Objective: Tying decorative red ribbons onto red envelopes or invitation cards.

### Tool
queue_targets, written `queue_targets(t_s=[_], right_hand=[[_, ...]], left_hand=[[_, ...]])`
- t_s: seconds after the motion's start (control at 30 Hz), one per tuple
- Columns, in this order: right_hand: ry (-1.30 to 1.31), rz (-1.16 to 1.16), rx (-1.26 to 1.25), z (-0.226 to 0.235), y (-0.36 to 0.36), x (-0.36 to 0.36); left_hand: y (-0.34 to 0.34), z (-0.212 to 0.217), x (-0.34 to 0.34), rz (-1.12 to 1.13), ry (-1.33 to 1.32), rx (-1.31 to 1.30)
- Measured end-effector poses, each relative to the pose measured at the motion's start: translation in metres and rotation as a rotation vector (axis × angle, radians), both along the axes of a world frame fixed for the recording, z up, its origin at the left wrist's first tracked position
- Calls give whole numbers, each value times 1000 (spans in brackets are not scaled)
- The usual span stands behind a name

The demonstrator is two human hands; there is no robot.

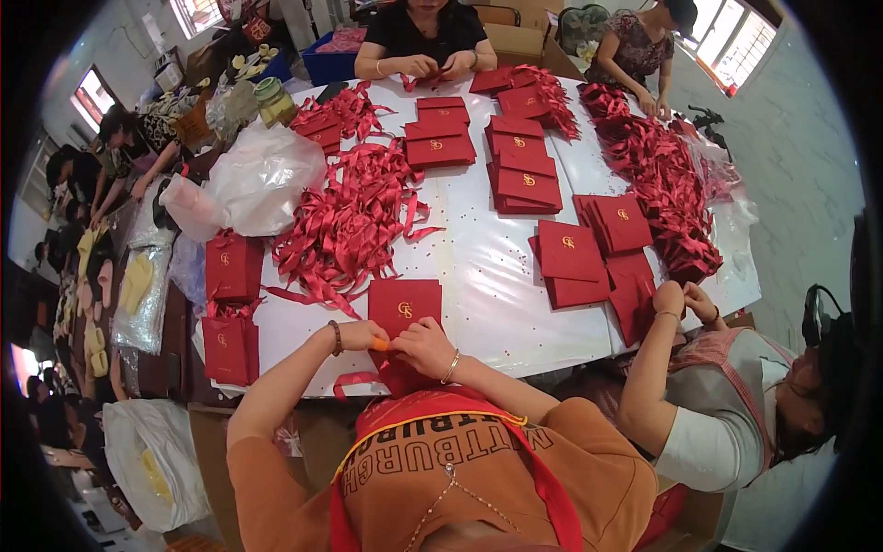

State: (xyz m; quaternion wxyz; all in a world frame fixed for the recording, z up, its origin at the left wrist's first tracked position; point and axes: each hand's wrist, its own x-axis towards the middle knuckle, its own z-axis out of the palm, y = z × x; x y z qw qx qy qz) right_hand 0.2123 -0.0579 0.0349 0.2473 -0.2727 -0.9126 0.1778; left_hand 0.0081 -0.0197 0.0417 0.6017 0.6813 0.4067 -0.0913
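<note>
At the table's near edge, both my hands work close together on a flat red paper bag [400,375]. My left hand [365,337], with an orange cover on one finger, is closed in a pinch at the bag's upper edge. Beside it, my right hand [426,348] has its fingers bent and pressed onto the same edge. A loose red ribbon [354,380] trails from the bag to the left. Just beyond my fingers lies another red bag [405,302] with a gold emblem. What exactly sits between my fingertips is too small to make out.
A heap of red ribbons [354,216] covers the white table [487,294] ahead, left of several bag stacks [526,170]. More bags [230,350] stand at the left edge, near a white plastic bag [262,179]. A co-worker's hands [676,299] handle bags close at right.
</note>
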Motion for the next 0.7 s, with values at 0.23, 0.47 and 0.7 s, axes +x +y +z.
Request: queue_targets(t_s=[0.23,0.47,0.7], right_hand=[[-46,8,-126,-3,14,-3],[-155,20,-256,2,33,-6],[75,-232,-757,-52,51,8]], left_hand=[[-5,-43,-9,165,-179,40],[40,-64,-14,120,-267,891],[20,-54,-58,1192,-1430,-424]])
